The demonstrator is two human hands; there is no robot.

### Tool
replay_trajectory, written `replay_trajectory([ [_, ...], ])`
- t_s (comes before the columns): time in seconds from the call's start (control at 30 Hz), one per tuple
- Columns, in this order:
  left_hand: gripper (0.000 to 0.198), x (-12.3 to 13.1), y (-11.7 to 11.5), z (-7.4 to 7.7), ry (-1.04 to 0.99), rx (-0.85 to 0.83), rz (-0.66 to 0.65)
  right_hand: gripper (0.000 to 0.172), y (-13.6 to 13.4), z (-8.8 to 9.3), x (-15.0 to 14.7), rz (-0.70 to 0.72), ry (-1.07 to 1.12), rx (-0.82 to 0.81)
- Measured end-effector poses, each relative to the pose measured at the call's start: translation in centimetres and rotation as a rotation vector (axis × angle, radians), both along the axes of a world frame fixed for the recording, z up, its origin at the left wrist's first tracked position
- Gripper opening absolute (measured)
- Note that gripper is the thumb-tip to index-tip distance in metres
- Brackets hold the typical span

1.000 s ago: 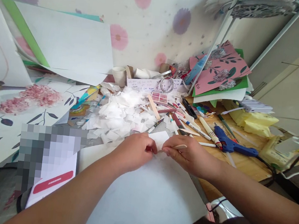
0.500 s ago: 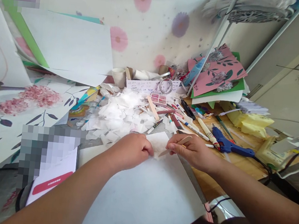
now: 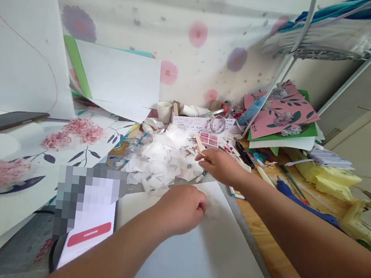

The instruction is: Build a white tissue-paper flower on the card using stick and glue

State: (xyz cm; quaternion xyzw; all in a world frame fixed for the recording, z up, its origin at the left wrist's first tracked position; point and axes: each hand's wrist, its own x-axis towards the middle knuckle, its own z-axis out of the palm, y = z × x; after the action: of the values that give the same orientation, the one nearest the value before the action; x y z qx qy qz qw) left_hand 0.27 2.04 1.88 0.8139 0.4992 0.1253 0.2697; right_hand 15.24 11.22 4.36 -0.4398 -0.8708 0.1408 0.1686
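While the left hand (image 3: pixel 182 211) rests curled over the large white paper sheet (image 3: pixel 177 262), the right hand (image 3: pixel 220 165) is stretched beside the loose heap of thin white pieces (image 3: pixel 160 147); whether either grip holds something, I cannot tell. This reaching step probably calls for a light pinch.

Nothing reading clearly: handwritten lines are running across the white strip (image 3: pixel 187 122), upper centre; tiny white characters are blurring on the phone's (image 3: pixel 103 196) red button (image 3: pixel 79 237), lower left; dark marks are sitting illegibly on the pink sheet (image 3: pixel 276 115), right.
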Motion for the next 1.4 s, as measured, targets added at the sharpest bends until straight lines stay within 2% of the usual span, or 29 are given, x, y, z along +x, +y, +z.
replay_trajectory([
  [0.1, 0.023, 0.1, -0.3, 0.4, -0.013, 0.007, 0.011, 0.020, 1.3, -1.5, -2.5, 0.015, -0.085, -0.002],
  [0.2, 0.019, 0.1, -0.4, 0.7, -0.042, 0.001, 0.035, 0.029, 1.4, -2.9, -4.1, 0.002, -0.112, 0.001],
  [0.3, 0.016, -0.1, -0.2, 0.7, -0.091, -0.001, 0.110, 0.014, 1.2, -3.6, -4.7, -0.053, -0.074, -0.022],
  [0.37, 0.015, -0.4, 0.1, 0.8, -0.152, 0.026, 0.220, 0.003, 1.1, -3.3, -4.5, -0.091, -0.015, -0.068],
  [0.43, 0.013, -0.8, 0.6, 0.9, -0.250, 0.085, 0.374, 0.001, 0.9, -2.5, -3.6, -0.117, 0.068, -0.152],
  [0.5, 0.019, -1.1, 1.1, 1.1, -0.376, 0.139, 0.515, 0.004, 0.2, -1.3, -2.2, -0.121, 0.170, -0.279],
  [0.57, 0.029, -1.3, 1.3, 1.4, -0.501, 0.134, 0.565, 0.010, -1.0, -0.2, -0.7, -0.108, 0.283, -0.427],
  [0.63, 0.034, -1.3, 1.3, 1.5, -0.604, 0.051, 0.488, 0.016, -2.4, 0.6, 0.8, -0.094, 0.388, -0.561],
  [0.7, 0.033, -1.0, 1.2, 1.5, -0.671, -0.070, 0.344, 0.019, -3.8, 0.8, 1.9, -0.101, 0.474, -0.664],
  [0.77, 0.028, -0.7, 0.9, 1.4, -0.697, -0.168, 0.230, 0.019, -5.0, 0.6, 2.7, -0.126, 0.538, -0.731],
  [0.83, 0.024, -0.4, 0.8, 1.1, -0.688, -0.217, 0.186, 0.018, -5.8, 0.1, 3.0, -0.156, 0.585, -0.765],
  [0.93, 0.018, -0.1, 0.9, 0.5, -0.640, -0.232, 0.199, 0.018, -6.3, -0.6, 3.4, -0.194, 0.647, -0.748],
  [1.0, 0.016, 0.0, 1.1, 0.1, -0.596, -0.230, 0.235, 0.024, -6.3, -0.7, 3.8, -0.204, 0.699, -0.718],
  [1.1, 0.014, 0.0, 1.4, -0.5, -0.511, -0.242, 0.277, 0.038, -6.0, -0.2, 4.9, -0.183, 0.709, -0.512],
  [1.2, 0.011, 0.2, 1.3, -1.2, -0.424, -0.263, 0.286, 0.042, -6.0, 0.6, 5.7, -0.167, 0.636, -0.284],
  [1.4, 0.009, 0.8, 1.1, -2.1, -0.296, -0.204, 0.277, 0.034, -7.1, 0.6, 5.2, 0.063, 0.479, -0.236],
])
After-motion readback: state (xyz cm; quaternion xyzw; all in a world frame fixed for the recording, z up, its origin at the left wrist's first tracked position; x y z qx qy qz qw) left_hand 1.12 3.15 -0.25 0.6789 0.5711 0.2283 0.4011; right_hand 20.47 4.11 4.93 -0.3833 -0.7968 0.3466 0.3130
